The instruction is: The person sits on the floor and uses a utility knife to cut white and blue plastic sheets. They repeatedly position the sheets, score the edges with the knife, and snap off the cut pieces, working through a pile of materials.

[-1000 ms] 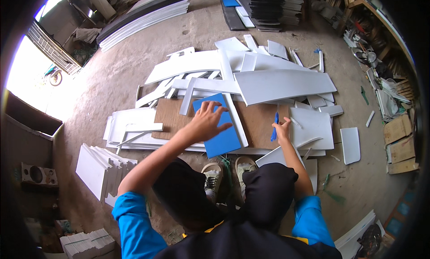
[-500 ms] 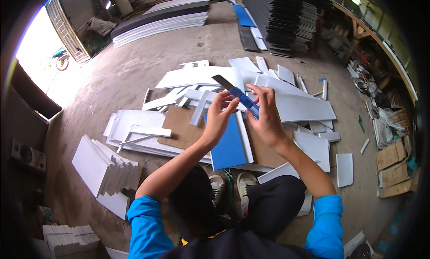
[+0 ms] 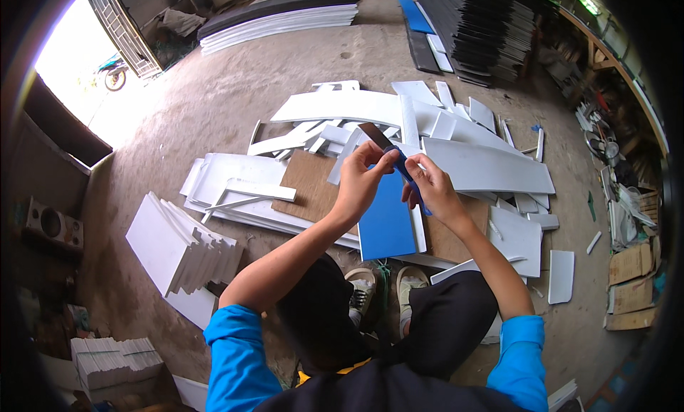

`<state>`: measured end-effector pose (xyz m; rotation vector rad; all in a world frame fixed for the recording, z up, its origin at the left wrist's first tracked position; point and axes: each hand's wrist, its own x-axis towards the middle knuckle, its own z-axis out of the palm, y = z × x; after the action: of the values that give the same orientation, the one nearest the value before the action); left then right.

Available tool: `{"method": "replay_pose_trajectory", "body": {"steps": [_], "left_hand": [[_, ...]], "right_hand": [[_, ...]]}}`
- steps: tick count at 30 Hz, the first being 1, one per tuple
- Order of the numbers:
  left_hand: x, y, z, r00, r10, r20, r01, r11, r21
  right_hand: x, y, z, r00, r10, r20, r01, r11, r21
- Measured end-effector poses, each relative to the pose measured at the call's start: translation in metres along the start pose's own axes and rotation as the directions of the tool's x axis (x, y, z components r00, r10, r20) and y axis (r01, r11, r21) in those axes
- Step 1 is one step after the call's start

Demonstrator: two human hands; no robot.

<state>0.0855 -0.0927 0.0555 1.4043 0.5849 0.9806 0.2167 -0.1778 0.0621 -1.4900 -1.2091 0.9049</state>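
Note:
A blue utility knife (image 3: 401,164) is held up between my two hands, tilted, with its dark blade (image 3: 373,134) pointing up and left. My left hand (image 3: 358,184) pinches it near the blade end with thumb and forefinger. My right hand (image 3: 436,192) grips the handle lower down, its fingers partly hiding it. Beneath the hands lies a flat blue board (image 3: 388,223), resting across brown boards (image 3: 310,187) and white ones. Whether either thumb presses on the slider cannot be made out.
White foam-like boards and offcuts (image 3: 491,166) lie heaped ahead. A stack of white pieces (image 3: 174,248) leans at left; a speaker (image 3: 54,224) stands beyond it. Tall dark sheets (image 3: 467,34) rise at the back right. Cardboard (image 3: 632,273) lies at the right edge. My shoes (image 3: 362,287) are close to the pile.
The knife has been rolled so that its handle shows narrower. My right fingers have closed further round it, and the whole view has shifted slightly left.

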Motion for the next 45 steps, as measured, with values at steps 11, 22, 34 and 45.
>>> {"method": "replay_pose_trajectory", "body": {"steps": [11,22,34,45], "left_hand": [[0.004,0.0,0.01,0.995,-0.066,0.07,0.073,0.992,-0.104],[0.005,-0.001,0.01,0.981,-0.171,0.091,0.182,0.974,-0.134],[0.014,-0.022,-0.003,0.918,-0.33,0.218,0.357,0.929,-0.096],[0.041,-0.149,-0.033,0.859,-0.505,0.086,0.212,0.504,0.837]], "right_hand": [[-0.005,-0.011,-0.005,0.997,0.049,-0.064,-0.054,0.996,-0.074],[-0.007,-0.008,-0.01,0.999,0.042,0.007,-0.042,0.999,0.014],[0.002,0.028,-0.019,0.993,0.07,0.095,-0.076,0.995,0.061],[0.034,0.165,-0.057,0.896,0.415,-0.157,-0.442,0.801,-0.405]]}}
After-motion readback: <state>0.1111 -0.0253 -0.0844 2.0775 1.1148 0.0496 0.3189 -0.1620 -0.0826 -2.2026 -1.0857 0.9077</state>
